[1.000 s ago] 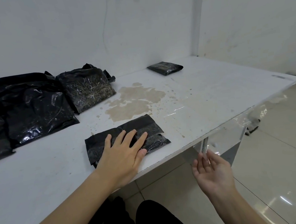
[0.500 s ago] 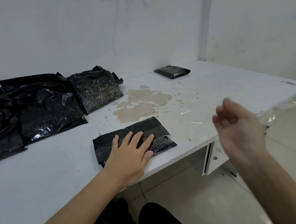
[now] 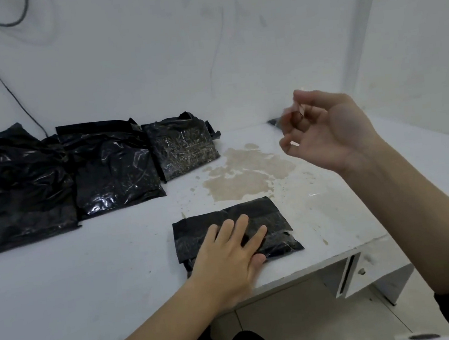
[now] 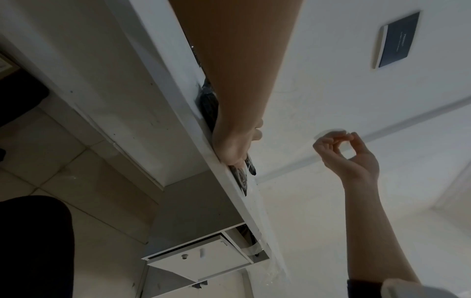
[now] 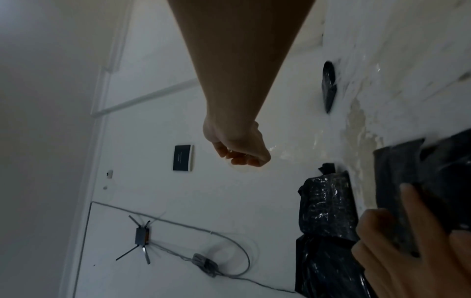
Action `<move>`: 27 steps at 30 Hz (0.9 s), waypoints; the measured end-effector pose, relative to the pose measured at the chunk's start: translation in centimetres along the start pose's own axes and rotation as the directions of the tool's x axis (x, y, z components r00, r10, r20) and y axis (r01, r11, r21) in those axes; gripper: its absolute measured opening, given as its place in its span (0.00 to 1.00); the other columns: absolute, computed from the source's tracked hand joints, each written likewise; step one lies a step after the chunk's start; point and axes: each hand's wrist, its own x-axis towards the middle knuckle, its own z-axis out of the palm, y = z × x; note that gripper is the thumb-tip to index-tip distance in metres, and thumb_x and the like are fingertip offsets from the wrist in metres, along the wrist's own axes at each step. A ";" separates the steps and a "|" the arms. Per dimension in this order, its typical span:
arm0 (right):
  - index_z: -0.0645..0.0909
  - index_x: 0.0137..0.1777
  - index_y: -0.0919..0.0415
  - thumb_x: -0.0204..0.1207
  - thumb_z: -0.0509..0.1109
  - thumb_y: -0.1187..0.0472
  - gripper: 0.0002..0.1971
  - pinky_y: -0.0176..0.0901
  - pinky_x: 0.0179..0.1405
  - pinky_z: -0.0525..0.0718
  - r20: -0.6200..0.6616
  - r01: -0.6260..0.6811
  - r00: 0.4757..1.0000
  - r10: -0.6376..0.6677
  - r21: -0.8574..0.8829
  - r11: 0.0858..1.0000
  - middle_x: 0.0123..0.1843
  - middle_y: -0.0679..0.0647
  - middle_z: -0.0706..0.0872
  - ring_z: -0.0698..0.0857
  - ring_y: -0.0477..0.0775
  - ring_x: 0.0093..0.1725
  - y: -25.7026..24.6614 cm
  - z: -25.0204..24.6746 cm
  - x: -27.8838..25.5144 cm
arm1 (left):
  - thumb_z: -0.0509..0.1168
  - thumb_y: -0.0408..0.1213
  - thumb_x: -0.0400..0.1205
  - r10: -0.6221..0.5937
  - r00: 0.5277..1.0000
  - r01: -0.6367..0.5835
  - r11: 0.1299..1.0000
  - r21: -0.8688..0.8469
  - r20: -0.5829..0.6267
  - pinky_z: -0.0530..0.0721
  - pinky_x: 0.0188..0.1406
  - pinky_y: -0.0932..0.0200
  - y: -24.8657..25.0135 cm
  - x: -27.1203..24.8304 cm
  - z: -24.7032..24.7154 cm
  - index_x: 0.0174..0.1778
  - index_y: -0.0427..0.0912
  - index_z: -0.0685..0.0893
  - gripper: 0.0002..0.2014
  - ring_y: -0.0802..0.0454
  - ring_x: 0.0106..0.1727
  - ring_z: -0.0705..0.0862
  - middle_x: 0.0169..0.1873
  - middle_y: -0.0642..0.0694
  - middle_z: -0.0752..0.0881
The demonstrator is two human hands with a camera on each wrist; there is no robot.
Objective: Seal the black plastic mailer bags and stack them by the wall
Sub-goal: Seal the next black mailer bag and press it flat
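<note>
Left hand (image 3: pixel 233 254) is lying flat, fingers straight and spread, pressing the folded black mailer bag (image 3: pixel 253 216) onto the white table (image 3: pixel 89 267), close to the near edge. The palm is covering the bag's near-left part.

Right hand (image 3: pixel 327 131) is hovering in the air above the table's right side, fingers curled, thumb and forefinger tips meeting. Something thin and clear may be sitting between them; too blurred to tell.

Three larger black bags (image 3: pixel 112 167) are lying in a row against the wall (image 3: pixel 150 53), the leftmost cut off by the frame. A small dark packet (image 5: pixel 328 86) is resting far back, mostly hidden behind the right hand in the head view.

A tan stain (image 3: pixel 246 176) is showing between the bags.
</note>
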 end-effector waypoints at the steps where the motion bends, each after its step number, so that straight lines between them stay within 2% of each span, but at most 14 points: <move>1: 0.73 0.33 0.58 0.75 0.68 0.62 0.10 0.39 0.36 0.69 0.021 -0.016 1.000 0.016 0.004 1.000 0.32 0.48 0.76 0.81 0.46 0.36 0.1 0.7 0.3 | 0.48 0.52 0.82 -0.005 1.000 0.005 1.000 0.016 -0.026 0.77 0.48 0.48 0.1 0.0 0.0 0.68 0.50 0.83 0.26 0.44 0.51 0.73 0.56 0.42 0.83; 4: 0.73 0.33 0.58 0.75 0.68 0.63 0.10 0.38 0.35 0.70 0.077 -0.051 0.996 0.052 -0.011 0.999 0.32 0.48 0.77 0.81 0.46 0.35 0.7 2.8 1.2 | 0.48 0.52 0.82 0.002 0.997 -0.001 1.000 0.012 -0.080 0.75 0.43 0.49 0.1 -0.1 0.1 0.69 0.50 0.82 0.26 0.45 0.46 0.70 0.48 0.45 0.82; 6: 0.73 0.32 0.58 0.75 0.68 0.63 0.10 0.39 0.34 0.70 0.100 -0.068 0.992 0.070 -0.022 0.997 0.32 0.49 0.77 0.81 0.46 0.34 1.1 4.0 1.5 | 0.48 0.53 0.82 -0.024 0.997 0.020 0.998 -0.054 -0.080 0.78 0.41 0.51 0.1 -0.1 -0.7 0.73 0.50 0.78 0.27 0.46 0.45 0.74 0.46 0.48 0.82; 8: 0.73 0.33 0.59 0.75 0.68 0.63 0.10 0.39 0.34 0.70 0.120 -0.079 0.989 0.081 -0.022 0.997 0.32 0.49 0.77 0.81 0.46 0.34 1.3 5.0 1.8 | 0.48 0.51 0.85 -0.108 0.994 0.098 0.967 -0.233 -0.028 0.78 0.47 0.52 0.1 -0.1 -2.9 0.80 0.51 0.66 0.26 0.48 0.49 0.77 0.48 0.51 0.82; 9: 0.73 0.33 0.59 0.75 0.68 0.63 0.10 0.39 0.33 0.70 0.134 -0.086 0.987 0.088 -0.023 0.996 0.31 0.49 0.77 0.81 0.46 0.33 1.5 5.6 1.9 | 0.49 0.48 0.87 -0.180 0.983 0.176 0.906 -0.384 0.025 0.76 0.52 0.52 -0.1 -0.3 -3.8 0.82 0.52 0.60 0.25 0.50 0.51 0.77 0.50 0.51 0.81; 10: 0.73 0.33 0.59 0.74 0.68 0.63 0.10 0.40 0.33 0.70 0.143 -0.089 0.985 0.092 -0.022 0.996 0.31 0.49 0.77 0.81 0.47 0.33 1.6 6.0 1.9 | 0.51 0.45 0.87 -0.265 0.960 0.268 0.769 -0.580 0.092 0.75 0.54 0.52 -0.3 -0.4 -4.4 0.80 0.54 0.59 0.23 0.50 0.52 0.77 0.51 0.50 0.82; 11: 0.73 0.33 0.59 0.74 0.67 0.63 0.10 0.40 0.33 0.71 0.154 -0.097 0.983 0.099 -0.023 0.995 0.30 0.49 0.77 0.81 0.47 0.32 1.8 6.4 1.9 | 0.52 0.42 0.86 -0.335 0.919 0.367 0.526 -0.767 0.210 0.76 0.54 0.52 -0.6 -0.3 -5.0 0.74 0.53 0.63 0.19 0.49 0.51 0.79 0.49 0.48 0.83; 13: 0.73 0.32 0.59 0.74 0.67 0.63 0.10 0.40 0.34 0.71 0.178 -0.120 0.976 0.123 -0.032 0.992 0.29 0.49 0.77 0.81 0.47 0.31 2.2 7.3 1.8 | 0.53 0.38 0.84 -0.510 0.794 0.409 0.046 -0.911 0.331 0.79 0.55 0.50 -1.9 -0.1 -5.6 0.59 0.47 0.70 0.08 0.44 0.50 0.85 0.47 0.42 0.84; 14: 0.74 0.32 0.59 0.74 0.68 0.63 0.10 0.40 0.34 0.71 0.191 -0.135 0.972 0.140 -0.040 0.990 0.28 0.49 0.77 0.81 0.47 0.31 2.4 7.6 1.7 | 0.52 0.38 0.85 -0.563 0.709 0.398 -0.179 -0.900 0.426 0.80 0.56 0.50 -2.7 0.0 -5.7 0.54 0.45 0.72 0.05 0.42 0.49 0.87 0.46 0.40 0.85; 16: 0.74 0.32 0.59 0.73 0.68 0.63 0.09 0.40 0.34 0.71 0.213 -0.166 0.961 0.175 -0.057 0.984 0.28 0.50 0.78 0.81 0.47 0.31 2.8 8.4 1.4 | 0.49 0.42 0.89 -0.523 0.592 0.346 -0.523 -0.779 0.613 0.82 0.55 0.52 -4.0 0.2 -5.8 0.51 0.40 0.75 0.12 0.41 0.45 0.89 0.45 0.38 0.86; 18: 0.75 0.33 0.59 0.73 0.68 0.63 0.08 0.40 0.34 0.71 0.234 -0.191 0.951 0.204 -0.076 0.979 0.28 0.50 0.79 0.81 0.47 0.31 3.2 9.1 1.0 | 0.47 0.48 0.89 -0.425 0.564 0.278 -0.710 -0.647 0.708 0.83 0.55 0.50 -5.3 0.0 -6.0 0.52 0.34 0.78 0.22 0.40 0.46 0.89 0.47 0.35 0.87; 20: 0.74 0.33 0.59 0.72 0.68 0.63 0.08 0.40 0.33 0.71 0.255 -0.216 0.938 0.234 -0.095 0.972 0.28 0.50 0.78 0.81 0.47 0.30 3.6 9.6 0.6 | 0.47 0.51 0.88 -0.360 0.573 0.252 -0.777 -0.577 0.736 0.83 0.57 0.49 -6.0 -0.2 -5.9 0.53 0.30 0.80 0.26 0.39 0.47 0.88 0.48 0.34 0.87; 22: 0.74 0.32 0.59 0.72 0.68 0.63 0.08 0.39 0.33 0.71 0.279 -0.238 0.924 0.261 -0.113 0.965 0.28 0.49 0.78 0.81 0.47 0.30 4.0 10.1 0.3 | 0.51 0.52 0.87 -0.336 0.577 0.255 -0.792 -0.554 0.745 0.82 0.58 0.49 -6.3 -0.4 -5.9 0.51 0.29 0.81 0.26 0.39 0.48 0.89 0.47 0.34 0.88; 27: 0.74 0.31 0.60 0.72 0.68 0.63 0.09 0.38 0.33 0.71 0.292 -0.266 0.911 0.291 -0.122 0.956 0.28 0.50 0.78 0.81 0.47 0.31 4.5 10.4 0.0 | 0.59 0.46 0.84 -0.317 0.593 0.261 -0.794 -0.549 0.740 0.82 0.60 0.51 -6.2 -0.5 -6.2 0.42 0.34 0.83 0.17 0.43 0.48 0.89 0.38 0.40 0.88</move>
